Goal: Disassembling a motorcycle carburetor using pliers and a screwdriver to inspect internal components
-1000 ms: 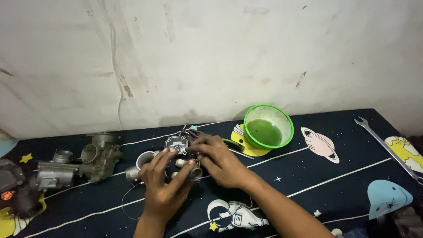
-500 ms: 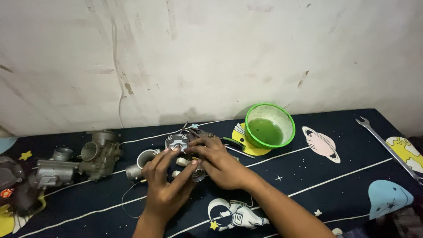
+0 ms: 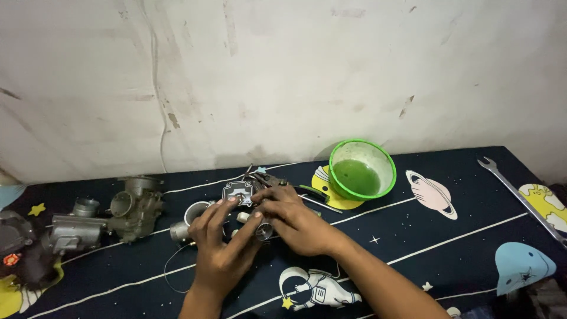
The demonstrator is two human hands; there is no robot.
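Observation:
Both my hands hold a small metal carburetor [image 3: 241, 195] over the dark space-print cloth [image 3: 425, 248]. My left hand [image 3: 221, 248] comes up from below, fingers spread over its near side. My right hand [image 3: 292, 218] wraps it from the right, fingertips on the top. A round metal opening of the part [image 3: 195, 214] shows to the left of my left hand. Most of the body is hidden under my fingers.
A green bowl [image 3: 361, 168] with green liquid stands at the back right. Pliers with dark handles [image 3: 289, 186] lie behind my hands. A second carburetor [image 3: 137, 204] and more metal parts [image 3: 74, 227] lie at the left. A long spanner [image 3: 522, 201] lies at the far right.
My hands have shifted slightly on the carburetor, the fingers regripping it. It stays in the same place on the cloth.

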